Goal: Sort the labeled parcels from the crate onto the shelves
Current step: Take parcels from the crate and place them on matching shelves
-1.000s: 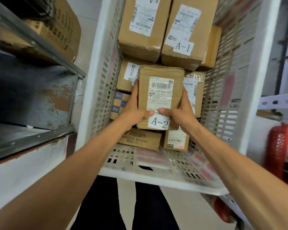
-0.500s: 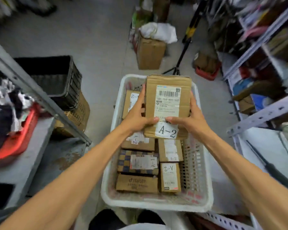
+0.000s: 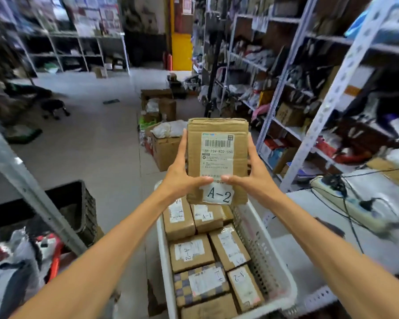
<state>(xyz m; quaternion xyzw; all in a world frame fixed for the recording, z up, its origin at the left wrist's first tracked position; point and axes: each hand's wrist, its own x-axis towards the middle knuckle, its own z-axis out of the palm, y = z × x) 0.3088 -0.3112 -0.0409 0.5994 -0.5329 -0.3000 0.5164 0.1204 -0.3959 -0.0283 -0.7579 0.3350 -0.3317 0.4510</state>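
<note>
A brown cardboard parcel point(image 3: 217, 143) with a barcode label and a white "A-2" tag is held upright above the far end of the white plastic crate point(image 3: 266, 256). My left hand point(image 3: 182, 174) grips its left edge and my right hand point(image 3: 253, 178) its right edge, thumbs on the front face. Inside the crate lie several more cardboard parcels point(image 3: 190, 252) tagged A-1 or A-2, one of them with a checkered pattern point(image 3: 199, 284).
A grey shelf surface point(image 3: 309, 229) at right carries a power strip point(image 3: 350, 204) and cables. Metal shelving point(image 3: 327, 88) full of goods rises at right. A shelf post point(image 3: 25, 187) and black bin point(image 3: 72, 208) stand at left. Open cardboard boxes point(image 3: 164, 143) sit on the floor ahead.
The parcel has been lifted higher out of the crate in both hands. My view has swung upward, from the crate's inside to the room and shelves ahead.
</note>
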